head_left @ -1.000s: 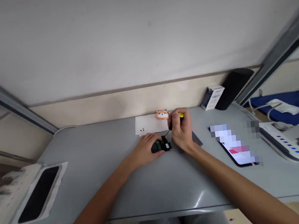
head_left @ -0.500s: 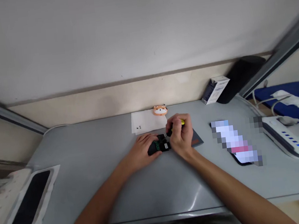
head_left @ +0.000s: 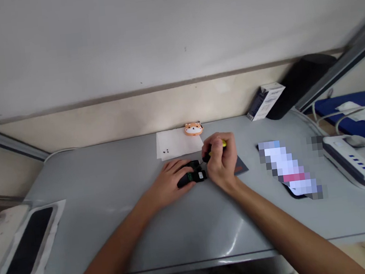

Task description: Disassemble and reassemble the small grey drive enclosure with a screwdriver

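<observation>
My left hand [head_left: 169,181] is closed over a black computer mouse [head_left: 184,181] on the grey table, its fingers across the top and the thumb along the near side. Green circuitry shows in the mouse, so its inside is at least partly exposed. A screwdriver [head_left: 224,143] with a black and yellow handle is gripped in my right hand [head_left: 222,161]. Its thin shaft slants down left to the mouse; the exact spot its tip meets is too small to make out. Under my right wrist, a dark grey card or booklet [head_left: 241,165] is partly hidden.
White paper sheets [head_left: 180,144] behind the mouse carry several tiny dark pieces [head_left: 165,150] and an orange animal-faced case [head_left: 194,129]. To the right are a blurred-out phone [head_left: 288,173], a power strip [head_left: 358,163], a box [head_left: 266,101] and a black cylinder [head_left: 301,84]. A dark phone-shaped panel [head_left: 28,244] lies left.
The camera view has tilted slightly, moving the table's contents a little up in the picture. Both hands keep their hold on the mouse and the screwdriver.
</observation>
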A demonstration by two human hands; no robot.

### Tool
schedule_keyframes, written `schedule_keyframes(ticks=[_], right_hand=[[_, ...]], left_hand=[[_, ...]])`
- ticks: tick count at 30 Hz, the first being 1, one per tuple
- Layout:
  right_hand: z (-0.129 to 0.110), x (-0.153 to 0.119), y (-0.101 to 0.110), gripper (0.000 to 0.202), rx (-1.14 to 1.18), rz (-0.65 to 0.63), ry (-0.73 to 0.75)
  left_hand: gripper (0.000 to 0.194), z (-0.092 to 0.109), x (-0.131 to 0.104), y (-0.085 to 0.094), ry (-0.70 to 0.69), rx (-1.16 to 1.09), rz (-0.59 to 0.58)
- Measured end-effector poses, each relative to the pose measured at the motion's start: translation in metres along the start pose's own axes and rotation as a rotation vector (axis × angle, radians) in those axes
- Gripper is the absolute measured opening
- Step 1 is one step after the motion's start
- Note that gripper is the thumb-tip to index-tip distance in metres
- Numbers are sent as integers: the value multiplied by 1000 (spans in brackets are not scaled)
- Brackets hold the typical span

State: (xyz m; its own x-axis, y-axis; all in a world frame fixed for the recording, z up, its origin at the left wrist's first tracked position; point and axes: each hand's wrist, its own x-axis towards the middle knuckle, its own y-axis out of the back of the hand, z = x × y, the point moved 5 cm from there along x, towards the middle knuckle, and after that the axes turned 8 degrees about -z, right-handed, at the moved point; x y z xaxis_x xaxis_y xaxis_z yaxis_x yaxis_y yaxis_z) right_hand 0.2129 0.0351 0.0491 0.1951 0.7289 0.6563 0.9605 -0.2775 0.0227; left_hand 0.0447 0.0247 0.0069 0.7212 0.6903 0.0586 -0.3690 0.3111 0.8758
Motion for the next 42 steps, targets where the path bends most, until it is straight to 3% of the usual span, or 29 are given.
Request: schedule_keyframes(ticks=[16, 20, 25, 29, 35, 42], right_hand=[[3, 1, -2, 24, -22, 11, -18], [6, 10, -3, 27, 71, -106, -76], [9, 25, -10, 29, 493, -455, -334], [19, 27, -6, 35, 663, -408, -487], [25, 25, -5, 41, 659, -349, -510], [10, 25, -11, 40, 653, -530, -470]], left_hand=[[24, 2, 2, 3, 55, 14, 2], [25, 2, 2, 4, 63, 7, -9], [25, 2, 2, 3, 44, 15, -9], [24, 3, 1, 2, 33, 30, 6], [22, 2, 3, 2, 23, 9, 18], [23, 1, 3, 3, 20, -2, 10]])
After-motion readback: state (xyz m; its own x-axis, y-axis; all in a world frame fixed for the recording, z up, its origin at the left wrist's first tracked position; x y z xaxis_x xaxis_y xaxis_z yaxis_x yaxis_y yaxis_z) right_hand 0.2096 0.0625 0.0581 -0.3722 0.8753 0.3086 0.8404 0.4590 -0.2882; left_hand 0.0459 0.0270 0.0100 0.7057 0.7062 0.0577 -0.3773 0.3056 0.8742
